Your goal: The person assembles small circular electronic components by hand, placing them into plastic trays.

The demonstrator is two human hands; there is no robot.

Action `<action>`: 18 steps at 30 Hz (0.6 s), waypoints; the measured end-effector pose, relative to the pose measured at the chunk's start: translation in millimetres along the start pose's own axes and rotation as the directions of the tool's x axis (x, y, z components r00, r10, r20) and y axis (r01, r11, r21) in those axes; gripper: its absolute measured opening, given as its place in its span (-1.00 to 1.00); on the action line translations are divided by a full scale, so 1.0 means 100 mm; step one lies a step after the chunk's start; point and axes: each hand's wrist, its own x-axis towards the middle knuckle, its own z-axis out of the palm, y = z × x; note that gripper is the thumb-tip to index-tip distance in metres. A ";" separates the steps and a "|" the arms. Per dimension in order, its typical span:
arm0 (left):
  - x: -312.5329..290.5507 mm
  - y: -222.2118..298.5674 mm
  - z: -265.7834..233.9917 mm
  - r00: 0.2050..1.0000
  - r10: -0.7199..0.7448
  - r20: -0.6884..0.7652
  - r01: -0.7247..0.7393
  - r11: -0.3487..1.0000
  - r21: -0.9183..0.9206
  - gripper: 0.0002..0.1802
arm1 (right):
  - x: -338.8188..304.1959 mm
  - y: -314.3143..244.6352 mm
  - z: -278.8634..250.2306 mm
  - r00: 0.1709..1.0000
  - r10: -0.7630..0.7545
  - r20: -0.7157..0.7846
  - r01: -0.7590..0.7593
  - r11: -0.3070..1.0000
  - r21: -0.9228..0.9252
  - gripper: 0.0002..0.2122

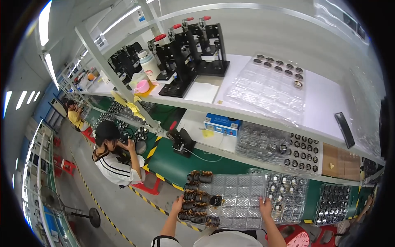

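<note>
A clear plastic tray (pixel 238 193) with a grid of compartments lies level in front of me. Rows of stacked dark round parts with orange-brown tabs (pixel 195 207) fill its left side, and one dark round part (pixel 215 200) lies just right of the stacks. My left hand (pixel 177 204) is closed on the tray's left edge beside the stacks. On the opposite edge, my right hand (pixel 266 206) grips the tray. The fingers beneath the tray are partly hidden. Touching or overlapping its right side, which I cannot tell, is another clear tray (pixel 294 201) of small parts.
A small black press (pixel 181 144) with a red handle stands on the green bench (pixel 164 154). Above are a shelf with more presses (pixel 177 66), a bottle (pixel 149 66) and a phone (pixel 344 129). At left sits a person (pixel 117 164); red stools (pixel 294 234) stand at right.
</note>
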 end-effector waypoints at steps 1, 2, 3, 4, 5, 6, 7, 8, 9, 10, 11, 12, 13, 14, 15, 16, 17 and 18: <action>0.03 0.00 -0.08 1.000 -0.012 -0.013 0.012 0.999 -0.034 -0.24 | -0.04 -0.03 0.16 0.998 0.060 0.037 -0.059 0.998 -0.034 -0.64; 0.06 0.00 -0.15 0.999 -0.026 -0.027 0.025 0.997 -0.069 -0.24 | -0.01 -0.08 0.33 0.999 0.034 0.023 -0.033 0.998 -0.062 -0.65; 0.24 -0.28 -0.32 0.998 0.007 -0.059 -0.011 0.997 -0.074 -0.24 | -0.02 -0.15 0.53 0.998 0.002 0.057 0.002 0.998 -0.060 -0.66; 0.34 -0.32 -0.39 0.998 -0.007 -0.067 0.002 0.997 -0.081 -0.24 | 0.01 -0.18 0.70 0.998 -0.023 0.067 0.027 0.997 -0.067 -0.67; 0.44 -0.35 -0.45 0.996 -0.010 -0.087 0.008 1.000 -0.026 -0.25 | -0.02 -0.20 0.80 0.995 -0.027 0.095 0.036 0.995 -0.096 -0.73; 0.53 -0.37 -0.52 0.994 -0.016 -0.109 0.019 1.000 0.025 -0.25 | -0.02 -0.24 0.89 0.986 0.010 0.167 0.011 0.992 -0.124 -0.73; 0.62 -0.41 -0.62 0.992 -0.033 -0.120 0.035 0.999 0.011 -0.25 | -0.02 -0.29 0.97 0.971 0.047 0.236 -0.010 0.988 -0.156 -0.73; 0.67 -0.38 -0.67 0.994 0.007 -0.113 -0.003 1.000 0.027 -0.26 | -0.07 -0.32 1.02 0.973 0.005 0.230 0.014 0.996 -0.083 -0.74; 0.73 -0.33 -0.70 0.993 0.047 -0.105 -0.043 0.998 0.042 -0.27 | -0.06 -0.26 1.11 0.974 0.036 0.224 -0.034 0.999 -0.014 -0.72; 0.81 -0.25 -0.72 0.994 0.014 -0.109 -0.011 0.999 0.031 -0.27 | -0.05 -0.19 1.24 0.974 0.068 0.218 -0.082 0.995 0.056 -0.71; 0.88 -0.14 -0.72 0.995 0.010 -0.103 -0.008 1.000 0.017 -0.27 | 0.01 0.14 1.38 0.994 -0.047 0.096 0.050 0.998 -0.031 -0.67; 0.94 -0.16 -0.78 0.992 -0.002 -0.124 0.004 1.000 0.019 -0.27 | 0.01 0.08 1.44 0.991 -0.058 0.125 0.063 0.997 -0.038 -0.67; 1.01 -0.22 -0.80 0.990 -0.008 -0.142 0.011 1.000 0.020 -0.26 | 0.01 -0.01 1.46 0.985 -0.006 0.173 0.017 0.998 -0.058 -0.67; 1.08 -0.26 -0.78 0.988 -0.021 -0.155 0.023 1.000 0.015 -0.27 | 0.01 -0.11 1.48 0.975 0.046 0.219 -0.029 0.996 -0.082 -0.67; 1.18 -0.29 -0.74 0.985 -0.030 -0.172 0.032 0.999 0.007 -0.27 | 0.03 -0.13 1.52 0.978 -0.012 0.209 0.032 0.995 -0.091 -0.70; 1.22 -0.19 -0.67 0.981 -0.003 -0.193 0.015 0.998 0.065 -0.26 | 0.02 -0.19 1.52 0.985 0.003 0.171 0.023 0.989 -0.149 -0.72; 1.26 -0.09 -0.61 0.981 -0.014 -0.191 0.034 0.994 0.101 -0.29 | 0.00 -0.24 1.49 0.991 0.014 0.132 0.013 0.979 -0.205 -0.73; 1.30 -0.03 -0.56 0.981 -0.027 -0.193 0.053 0.989 0.135 -0.32 | 0.00 -0.34 1.46 0.983 0.060 0.174 -0.009 0.960 -0.281 -0.74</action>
